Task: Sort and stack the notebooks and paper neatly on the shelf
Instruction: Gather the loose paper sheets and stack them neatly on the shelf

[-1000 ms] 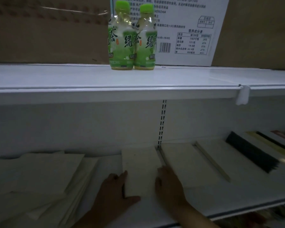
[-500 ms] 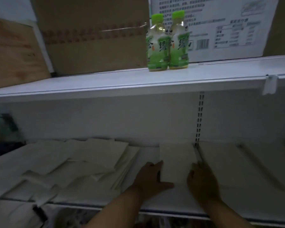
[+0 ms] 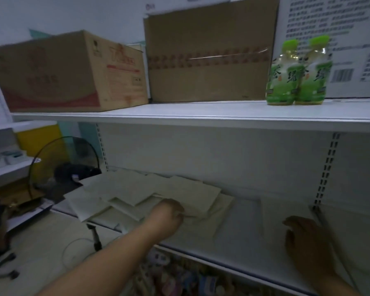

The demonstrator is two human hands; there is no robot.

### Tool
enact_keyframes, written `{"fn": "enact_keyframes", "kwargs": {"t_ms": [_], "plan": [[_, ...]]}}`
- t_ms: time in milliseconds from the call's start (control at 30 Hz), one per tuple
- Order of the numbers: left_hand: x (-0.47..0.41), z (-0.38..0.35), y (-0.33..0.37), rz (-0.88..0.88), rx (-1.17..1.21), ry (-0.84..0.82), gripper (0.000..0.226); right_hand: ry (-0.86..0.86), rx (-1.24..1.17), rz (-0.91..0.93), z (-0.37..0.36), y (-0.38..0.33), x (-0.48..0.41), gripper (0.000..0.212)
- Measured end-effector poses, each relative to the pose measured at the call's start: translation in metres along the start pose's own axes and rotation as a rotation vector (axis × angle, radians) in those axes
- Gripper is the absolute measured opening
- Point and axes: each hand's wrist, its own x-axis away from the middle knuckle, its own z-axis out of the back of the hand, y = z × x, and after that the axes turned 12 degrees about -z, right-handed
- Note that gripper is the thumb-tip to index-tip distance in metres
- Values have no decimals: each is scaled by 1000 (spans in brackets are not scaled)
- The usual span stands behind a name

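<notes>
A white metal shelf (image 3: 239, 236) fills the lower frame, with two green tea bottles (image 3: 297, 73) and cardboard boxes (image 3: 209, 54) on the tier above. The left hand (image 3: 169, 216) has left the squared stack (image 3: 286, 210) at lower right and now curls onto the jumbled paper pile (image 3: 150, 195) at centre-left; whether it grips a sheet is unclear. The right hand (image 3: 305, 242) rests spread beside the stack. Likely the next batch is being fetched.

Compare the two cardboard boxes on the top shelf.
The left box is printed with red graphics and stands angled, showing two faces; the right box is plain brown, taller, faces front, and has clear tape across it. Both are closed brown cardboard resting on the top shelf.
</notes>
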Motion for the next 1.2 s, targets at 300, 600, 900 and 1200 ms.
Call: {"fn": "enact_keyframes", "kwargs": {"t_ms": [300, 600, 900, 1200], "plan": [[-9, 27, -83, 19, 83, -58, 32, -257, -98, 193, -42, -205, -21, 43], [-26, 66, -161, -15, 516, -134, 30, -266, 145, 200, -77, -241, -35, 73], [-51, 58, -200, 292, 1249, -117, 22, 379, 33, 50, -62, -246, -36, 68], [-63, 63, -209, 437, 1603, -129, 52, 63, -554, 6, -16, -317, -62, 32]]}}
